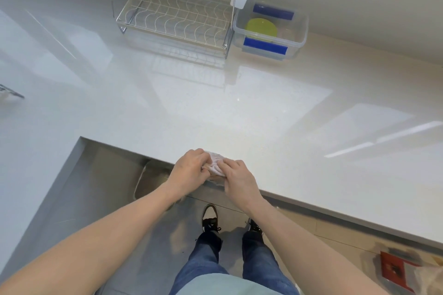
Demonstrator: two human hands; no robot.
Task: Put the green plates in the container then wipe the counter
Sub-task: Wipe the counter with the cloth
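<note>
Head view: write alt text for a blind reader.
Both hands, left and right, grip a crumpled white cloth at the counter's near edge. Behind, green plates lie in a clear container beside an empty dish rack.

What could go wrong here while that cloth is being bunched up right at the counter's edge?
The cloth, gripped by the left hand and right hand, sits at the counter edge and might slip to the floor. A wide wipe could nudge the container holding the green plates, or catch the dish rack.
</note>
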